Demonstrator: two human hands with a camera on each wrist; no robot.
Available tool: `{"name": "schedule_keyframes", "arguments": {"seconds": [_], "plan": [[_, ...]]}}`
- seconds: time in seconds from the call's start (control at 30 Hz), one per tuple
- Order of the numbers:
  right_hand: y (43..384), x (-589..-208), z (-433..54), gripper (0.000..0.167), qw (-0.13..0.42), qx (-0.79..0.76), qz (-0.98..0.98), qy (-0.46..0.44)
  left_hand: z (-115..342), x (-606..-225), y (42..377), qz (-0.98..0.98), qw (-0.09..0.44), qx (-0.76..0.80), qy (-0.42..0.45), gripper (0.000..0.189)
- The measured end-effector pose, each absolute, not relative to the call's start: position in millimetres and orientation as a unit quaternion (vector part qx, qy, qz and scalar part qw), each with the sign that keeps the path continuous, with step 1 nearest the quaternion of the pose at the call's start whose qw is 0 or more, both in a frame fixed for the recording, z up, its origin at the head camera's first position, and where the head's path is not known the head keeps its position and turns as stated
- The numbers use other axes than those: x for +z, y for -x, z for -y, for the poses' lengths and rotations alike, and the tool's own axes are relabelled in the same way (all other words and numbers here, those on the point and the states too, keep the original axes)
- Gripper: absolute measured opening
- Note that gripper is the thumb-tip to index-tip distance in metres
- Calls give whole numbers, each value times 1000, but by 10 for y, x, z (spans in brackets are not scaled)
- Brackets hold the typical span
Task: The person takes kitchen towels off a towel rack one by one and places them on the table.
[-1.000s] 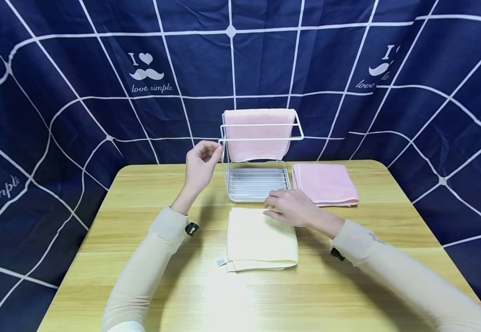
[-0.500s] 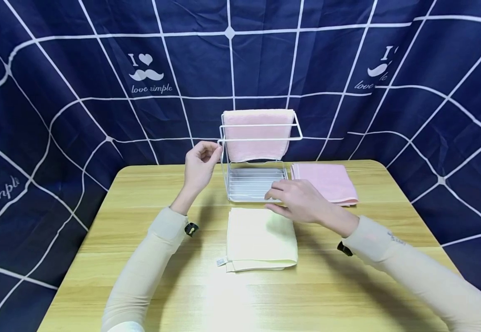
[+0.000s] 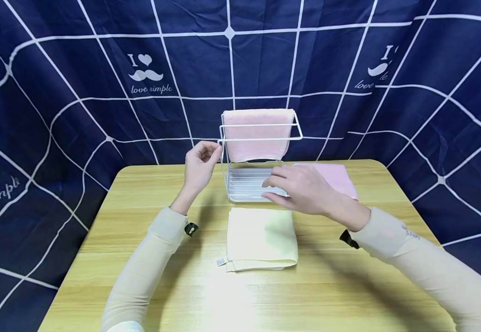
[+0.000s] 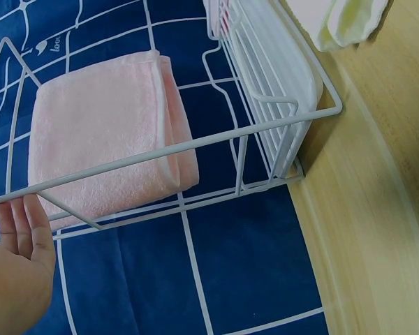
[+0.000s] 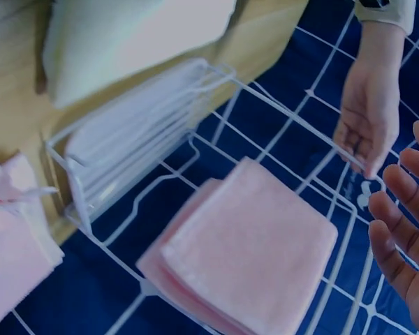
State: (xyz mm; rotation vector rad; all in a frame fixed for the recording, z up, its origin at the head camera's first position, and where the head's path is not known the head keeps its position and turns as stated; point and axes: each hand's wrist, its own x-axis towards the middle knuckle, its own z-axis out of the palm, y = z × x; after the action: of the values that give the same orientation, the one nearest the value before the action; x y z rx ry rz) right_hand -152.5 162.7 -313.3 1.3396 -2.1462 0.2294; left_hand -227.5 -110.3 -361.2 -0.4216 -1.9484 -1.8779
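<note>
A white wire rack (image 3: 261,139) stands at the back of the table. A pink towel (image 3: 254,150) hangs folded over its rear top bar. My left hand (image 3: 200,163) pinches the rack's upper left front corner; in the left wrist view its fingers (image 4: 38,227) curl at the bar. My right hand (image 3: 302,189) hovers before the rack's lower right side, fingers loosely bent, holding nothing. Below it a folded pale yellow towel (image 3: 261,240) lies flat on the table. In the right wrist view, the right hand (image 5: 408,216) appears apart from the hanging towel.
Another folded pink towel (image 3: 340,177) lies right of the rack, partly behind the right hand. A whitish tray (image 3: 244,182) forms the rack's base. Dark blue gridded cloth (image 3: 198,60) surrounds the wooden table (image 3: 140,193) at the back and sides.
My right hand has risen off the yellow towel and moved back toward the rack, its forearm shifting rightward. The left hand stays at the rack's corner.
</note>
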Motion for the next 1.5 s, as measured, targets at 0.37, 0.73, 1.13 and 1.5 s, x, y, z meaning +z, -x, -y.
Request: {"name": "schedule_keyframes", "arguments": {"seconds": [0.37,0.73,1.13,1.5], "plan": [[1641,-2812,-1591,20,334,97,794,-498,1105,-3610,2285,694,197,-676,151,4],[1849,-2554,-1571,18,318,112,814,-473,1116,-3620,2287,690,197,-680,150,9],[2136,-2428,-1644,10,268,182,840,-435,1108,-3619,2281,686,197,-683,157,7],[2374,-2342,-1610,15,243,182,870,-390,1103,-3632,2286,690,201,-678,152,6]]}}
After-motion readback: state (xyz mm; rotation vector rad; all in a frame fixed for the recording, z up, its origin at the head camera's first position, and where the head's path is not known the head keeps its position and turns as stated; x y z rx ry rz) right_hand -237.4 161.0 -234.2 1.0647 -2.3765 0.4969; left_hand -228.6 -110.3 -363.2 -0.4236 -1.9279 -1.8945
